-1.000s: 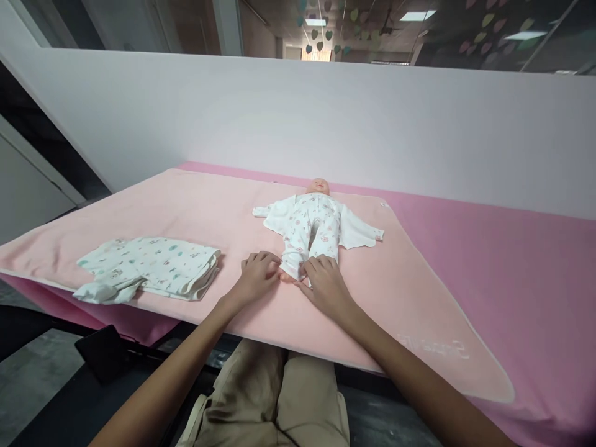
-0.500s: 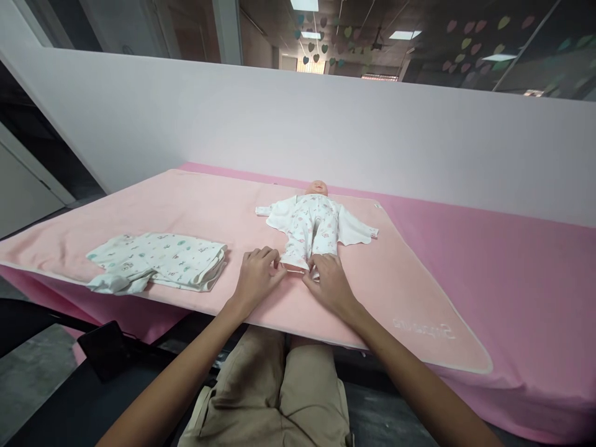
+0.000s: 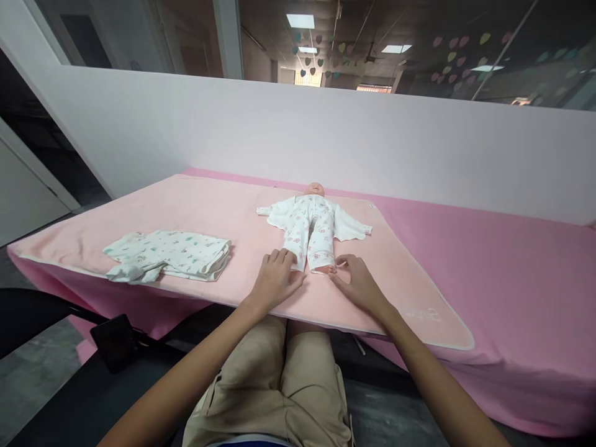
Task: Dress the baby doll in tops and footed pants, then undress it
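1. Head view, the doll: the doll [image 3: 315, 189] lies on its back on a peach blanket [image 3: 223, 214], head toward the white wall [image 3: 298, 133], feet toward the person. Its white top [image 3: 351, 225] has both sleeves spread wide; the printed white trousers [image 3: 321, 239] cover the legs almost to the feet.
2. Head view, left hand: the left hand [image 3: 274, 279] is at the trouser cuff on the picture's left, fingers bent over its outer edge. Whether it grips the fabric, I cannot tell.
3. Head view, right hand: the right hand [image 3: 362, 284] is beside the other foot, thumb and fingers parted and loosely curved, grasping nothing. Any contact with the foot is too small to judge.
4. Head view, around them: a folded printed garment [image 3: 181, 253] lies left of the doll, well apart from it. The blanket rests on a pink-covered surface [image 3: 493, 267].
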The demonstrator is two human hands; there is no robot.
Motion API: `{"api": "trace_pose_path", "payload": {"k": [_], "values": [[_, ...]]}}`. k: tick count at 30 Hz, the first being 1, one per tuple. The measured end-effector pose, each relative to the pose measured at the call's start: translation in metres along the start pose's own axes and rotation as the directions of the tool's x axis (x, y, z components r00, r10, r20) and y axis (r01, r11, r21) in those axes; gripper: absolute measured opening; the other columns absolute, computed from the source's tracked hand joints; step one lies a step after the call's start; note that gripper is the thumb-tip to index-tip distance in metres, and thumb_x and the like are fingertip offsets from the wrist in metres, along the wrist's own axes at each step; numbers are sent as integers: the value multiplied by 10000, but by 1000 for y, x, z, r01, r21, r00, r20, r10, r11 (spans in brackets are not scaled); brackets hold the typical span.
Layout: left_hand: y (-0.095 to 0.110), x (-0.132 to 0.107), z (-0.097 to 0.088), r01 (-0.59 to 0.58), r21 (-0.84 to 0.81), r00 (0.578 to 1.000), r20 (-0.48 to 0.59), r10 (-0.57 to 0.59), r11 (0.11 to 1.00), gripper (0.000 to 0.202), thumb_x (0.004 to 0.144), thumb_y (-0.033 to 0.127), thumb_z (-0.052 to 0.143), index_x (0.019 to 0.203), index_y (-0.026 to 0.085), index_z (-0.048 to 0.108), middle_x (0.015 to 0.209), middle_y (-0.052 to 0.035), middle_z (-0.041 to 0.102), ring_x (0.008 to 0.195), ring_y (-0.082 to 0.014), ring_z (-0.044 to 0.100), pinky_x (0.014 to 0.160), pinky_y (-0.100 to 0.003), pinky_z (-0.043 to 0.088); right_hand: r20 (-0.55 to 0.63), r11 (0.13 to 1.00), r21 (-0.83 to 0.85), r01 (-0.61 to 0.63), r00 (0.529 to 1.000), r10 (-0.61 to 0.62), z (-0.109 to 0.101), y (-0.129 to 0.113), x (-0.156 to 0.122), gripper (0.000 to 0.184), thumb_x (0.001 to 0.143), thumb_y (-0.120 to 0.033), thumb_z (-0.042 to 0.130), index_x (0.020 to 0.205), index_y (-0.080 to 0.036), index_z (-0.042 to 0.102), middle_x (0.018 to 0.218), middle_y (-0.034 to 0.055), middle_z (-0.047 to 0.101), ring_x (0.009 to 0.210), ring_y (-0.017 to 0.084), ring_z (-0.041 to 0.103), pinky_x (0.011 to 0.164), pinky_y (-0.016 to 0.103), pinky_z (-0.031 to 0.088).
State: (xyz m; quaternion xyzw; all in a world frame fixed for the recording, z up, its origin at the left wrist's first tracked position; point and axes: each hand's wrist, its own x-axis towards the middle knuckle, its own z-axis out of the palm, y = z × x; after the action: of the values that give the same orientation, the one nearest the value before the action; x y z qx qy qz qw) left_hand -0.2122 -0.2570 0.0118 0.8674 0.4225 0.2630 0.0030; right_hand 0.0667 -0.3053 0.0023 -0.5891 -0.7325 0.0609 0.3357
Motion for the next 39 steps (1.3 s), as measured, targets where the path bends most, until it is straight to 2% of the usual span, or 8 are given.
{"api": "trace_pose_path", "payload": {"k": [8,15,20,23,26,29,33,39], "values": [[18,45,37,-123,31,988,99,119,992,196,1021,425,610,1015,230,625,1083,-123,727,1078,-338,590,943,-485,389,18,994,109,-32,999,30,14,12,7,266,983,-480,677,951,-219,643,966,45,717,934,244,624,900,407,488],[12,37,26,-104,-90,992,62,110,990,75,996,222,557,1037,239,617,1047,-80,739,1037,-285,634,948,-444,392,-48,995,101,-20,999,25,-4,3,1,93,984,-328,607,996,-236,614,966,39,689,885,236,616,845,387,491],[8,24,11,-128,-118,987,79,138,985,91,946,291,612,1023,243,611,1120,-90,729,1095,-305,615,949,-451,409,63,995,4,95,993,-95,-18,-10,-6,115,977,-346,657,1003,-241,621,1016,53,700,960,260,619,929,430,468],[-10,30,7,-51,-188,999,2,52,981,211,970,404,606,1096,234,617,1190,-94,712,1125,-306,595,987,-457,429,66,999,28,26,997,-28,-24,-3,2,193,1013,-434,629,1044,-244,635,1058,52,706,982,255,626,914,415,486],[-43,60,12,149,-292,984,-51,-170,945,281,1009,449,548,1158,221,618,1244,-108,710,1171,-320,581,1017,-470,447,16,995,53,-80,997,80,-26,20,33,251,1060,-455,530,1066,-238,658,1046,51,722,937,238,631,830,375,500],[-79,112,28,328,-396,937,21,-348,858,181,996,333,551,1114,220,629,1236,-115,727,1231,-326,581,1028,-462,461,-24,994,17,-112,993,112,-19,49,88,218,1036,-367,538,1086,-218,689,1095,64,748,958,228,644,858,366,501],[-109,182,56,351,-495,930,89,-356,795,210,919,132,577,1111,208,618,1226,-99,749,1160,-247,663,984,-372,509,-5,967,-5,-256,967,256,3,82,166,245,926,-157,567,1113,-175,723,1187,101,767,1012,217,683,939,344,507],[-120,242,91,381,-556,916,116,-385,739,147,960,195,605,1108,192,608,1219,-123,757,1058,-213,709,942,-323,531,3,911,26,-411,912,411,33,114,230,285,835,-163,650,1090,-158,779,1162,151,803,1122,322,704,994,396,499]]}}
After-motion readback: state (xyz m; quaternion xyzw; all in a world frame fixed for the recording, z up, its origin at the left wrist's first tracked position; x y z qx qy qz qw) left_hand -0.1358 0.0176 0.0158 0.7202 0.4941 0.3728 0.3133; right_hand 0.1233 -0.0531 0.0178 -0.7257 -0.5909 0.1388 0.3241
